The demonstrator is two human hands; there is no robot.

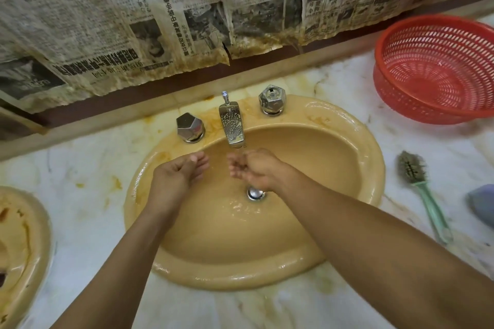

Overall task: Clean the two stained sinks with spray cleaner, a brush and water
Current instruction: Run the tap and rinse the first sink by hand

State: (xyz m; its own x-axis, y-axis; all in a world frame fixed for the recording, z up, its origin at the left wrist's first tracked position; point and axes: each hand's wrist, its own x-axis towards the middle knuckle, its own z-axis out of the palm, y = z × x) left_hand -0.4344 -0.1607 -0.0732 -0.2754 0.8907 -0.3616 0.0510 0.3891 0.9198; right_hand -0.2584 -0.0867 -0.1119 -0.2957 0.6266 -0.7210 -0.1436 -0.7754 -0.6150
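Under the faucet (232, 125), over the wet yellow sink (371, 168), my right hand (254, 168) cups the stream, my left hand (177, 175) loosely open, both empty; brush (417, 181) parked right of the sink on the tabletop (88, 168).

Both bare forearms reach forward; the left hand (175, 173) is loosely cupped, empty. The right hand (254, 168) is curled, fingers (236, 168) bent; the hands are apart.

The second sink (18, 243) is cut off by the left edge, a blue object (482, 201) by the right edge, and the right hand (256, 168) hides part of the drain (255, 193).
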